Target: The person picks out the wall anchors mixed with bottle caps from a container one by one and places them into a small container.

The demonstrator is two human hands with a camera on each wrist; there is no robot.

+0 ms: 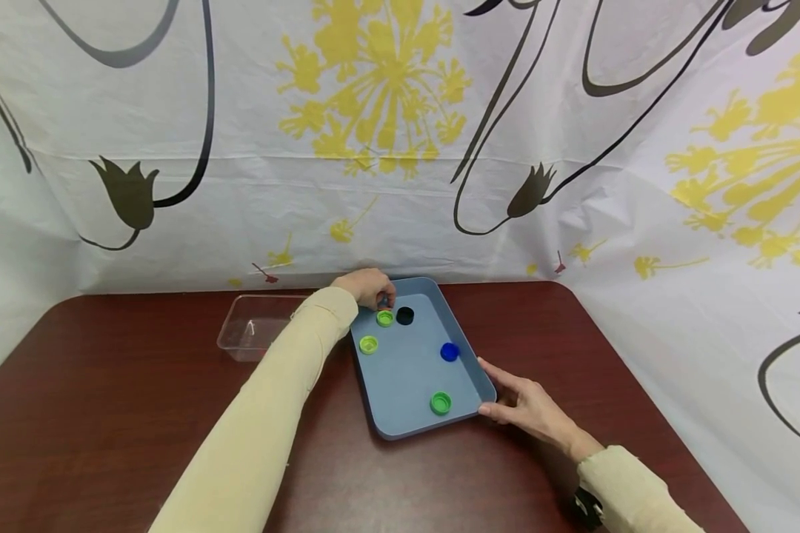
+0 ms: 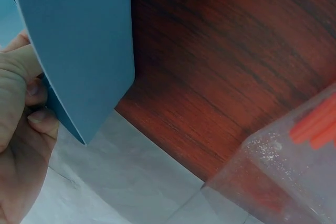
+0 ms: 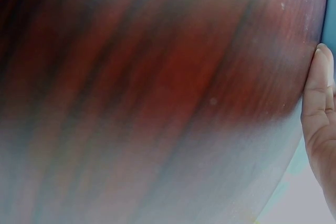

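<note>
A blue-grey tray (image 1: 410,370) lies at a slant on the table. In it are two light green bottle caps (image 1: 369,345), a black cap (image 1: 405,316), a blue cap (image 1: 450,352) and a green cap (image 1: 441,403). At the far left corner my left hand (image 1: 367,286) reaches over the rim, fingers bent down beside the farther light green cap (image 1: 384,318). The tray wall (image 2: 84,51) partly hides those fingers in the left wrist view, so what they hold is unclear. My right hand (image 1: 530,406) touches the near right corner, fingers fairly straight along the side, thumb at the near edge.
Left of the tray stands a clear plastic box (image 1: 253,326), partly covered by my left sleeve (image 1: 267,414). Red-orange strips (image 2: 317,124) show at the box in the left wrist view. A patterned white sheet (image 1: 373,222) hangs behind the dark red-brown table (image 1: 107,414).
</note>
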